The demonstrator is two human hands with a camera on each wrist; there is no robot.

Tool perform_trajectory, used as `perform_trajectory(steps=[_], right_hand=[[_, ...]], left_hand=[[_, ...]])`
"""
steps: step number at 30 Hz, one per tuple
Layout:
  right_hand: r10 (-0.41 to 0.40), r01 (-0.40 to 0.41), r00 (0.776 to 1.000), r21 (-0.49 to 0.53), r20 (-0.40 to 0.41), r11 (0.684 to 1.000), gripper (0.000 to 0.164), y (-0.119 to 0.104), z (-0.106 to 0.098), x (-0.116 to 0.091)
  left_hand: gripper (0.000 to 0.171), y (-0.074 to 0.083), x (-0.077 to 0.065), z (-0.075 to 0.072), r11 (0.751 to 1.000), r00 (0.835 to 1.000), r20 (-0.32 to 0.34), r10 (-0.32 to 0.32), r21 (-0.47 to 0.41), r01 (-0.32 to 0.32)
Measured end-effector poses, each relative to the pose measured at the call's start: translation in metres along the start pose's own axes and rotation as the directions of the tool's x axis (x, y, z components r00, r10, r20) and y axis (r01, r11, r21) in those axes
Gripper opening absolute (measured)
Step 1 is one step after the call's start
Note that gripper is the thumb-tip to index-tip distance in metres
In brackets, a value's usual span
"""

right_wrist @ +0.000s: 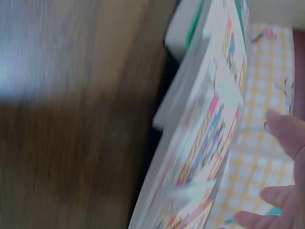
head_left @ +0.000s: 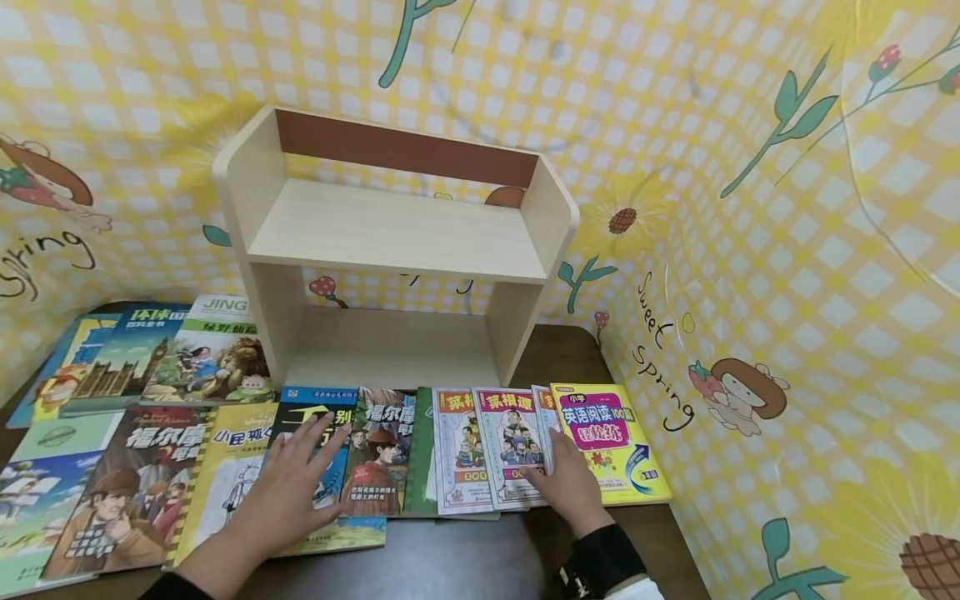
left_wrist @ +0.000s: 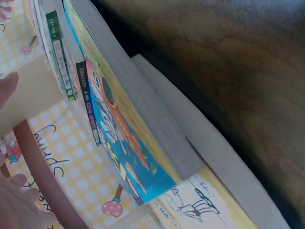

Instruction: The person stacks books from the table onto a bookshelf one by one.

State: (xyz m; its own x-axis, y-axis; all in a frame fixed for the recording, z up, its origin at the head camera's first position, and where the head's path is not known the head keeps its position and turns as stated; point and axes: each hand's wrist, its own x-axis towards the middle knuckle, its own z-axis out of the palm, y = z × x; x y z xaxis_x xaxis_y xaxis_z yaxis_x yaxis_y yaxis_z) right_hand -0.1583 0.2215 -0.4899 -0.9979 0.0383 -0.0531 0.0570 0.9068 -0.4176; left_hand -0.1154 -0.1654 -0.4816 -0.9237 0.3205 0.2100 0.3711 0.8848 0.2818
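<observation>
My left hand [head_left: 292, 487] is spread over a black-and-blue book [head_left: 318, 408] lying on the table, its fingers extended. In the left wrist view a thick book with a bright blue cover [left_wrist: 119, 124] lies below the fingers [left_wrist: 26, 200]. My right hand [head_left: 572, 487] hovers over or touches several thin white-bordered booklets [head_left: 513, 442], beside a yellow English reading book [head_left: 618, 450]; contact cannot be told. Its fingers [right_wrist: 286, 133] look loose in the blurred right wrist view. A detective-picture book [head_left: 378, 467] and a green book [head_left: 422, 467] lie between the hands.
A two-tier pale wooden shelf [head_left: 397, 229] with a brown back bar stands behind the books. More books [head_left: 135, 492] spread to the left, including a spiral-bound yellow one [head_left: 232, 467]. Yellow checked cloth [head_left: 750, 275] covers the walls around the dark table [head_left: 465, 558].
</observation>
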Motion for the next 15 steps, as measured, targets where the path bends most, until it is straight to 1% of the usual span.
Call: perform_trajectory(steps=[4,8,11,13,15], right_hand=[[0.078,-0.078,0.997,0.023,0.000,0.997,0.081,0.023,-0.011,0.003],[0.169,-0.170,0.985,0.046,0.025,0.984,0.079,0.044,-0.022,0.009],[0.218,-0.221,0.975,0.074,0.044,0.972,0.078,0.060,-0.030,0.015],[0.254,-0.258,0.966,0.091,0.054,0.962,0.076,0.072,-0.032,0.021],[0.269,-0.273,0.962,0.090,0.050,0.958,0.073,0.085,-0.033,0.026]], left_hand=[[0.097,0.007,0.001,0.003,0.998,0.997,-0.032,0.067,-0.009,-0.067],[0.096,0.014,0.003,0.008,0.991,0.988,-0.081,0.131,-0.023,-0.133],[0.095,0.020,0.005,0.011,0.985,0.979,-0.119,0.166,-0.026,-0.170],[0.094,0.025,0.006,0.012,0.983,0.977,-0.119,0.178,-0.031,-0.182],[0.089,0.031,0.007,0.013,0.983,0.981,-0.096,0.171,-0.051,-0.177]])
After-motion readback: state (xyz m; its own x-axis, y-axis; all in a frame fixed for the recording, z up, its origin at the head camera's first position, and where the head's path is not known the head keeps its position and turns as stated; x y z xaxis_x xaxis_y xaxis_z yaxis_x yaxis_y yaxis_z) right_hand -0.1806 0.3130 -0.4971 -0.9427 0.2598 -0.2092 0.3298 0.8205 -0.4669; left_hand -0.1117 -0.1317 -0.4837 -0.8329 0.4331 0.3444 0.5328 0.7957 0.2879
